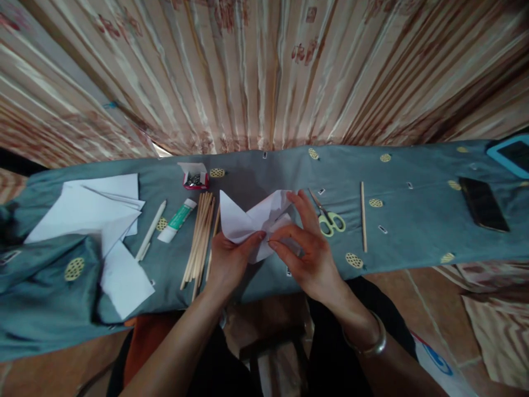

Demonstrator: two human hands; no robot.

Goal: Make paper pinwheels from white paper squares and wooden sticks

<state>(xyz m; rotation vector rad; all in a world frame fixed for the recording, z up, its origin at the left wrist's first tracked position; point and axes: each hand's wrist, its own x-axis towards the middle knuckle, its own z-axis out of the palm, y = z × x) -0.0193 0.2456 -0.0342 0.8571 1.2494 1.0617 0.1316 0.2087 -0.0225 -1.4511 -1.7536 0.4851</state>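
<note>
A folded white paper pinwheel (235,218) is held up over the cloth-covered table, its pointed flaps standing out to the left and the upper right. My left hand (233,256) grips its lower left part, thumb pressed near the centre. At that centre, my right hand (303,240) pinches thumb and index finger around something small and thin, perhaps a pin, too small to be sure. The other fingers of that hand spread along the paper's right edge. Just left of my left hand lies a bundle of wooden sticks (200,237). Green-handled scissors (328,218) rest right of my right hand.
An open small box of metal pins (195,177) stands behind the sticks. Leftward lie a glue tube (177,220), a white pen (152,230) and paper sheets (91,209). To the right are a single stick (363,218), a phone (483,203) and a blue-framed device (512,154). A curtain (264,77) hangs behind.
</note>
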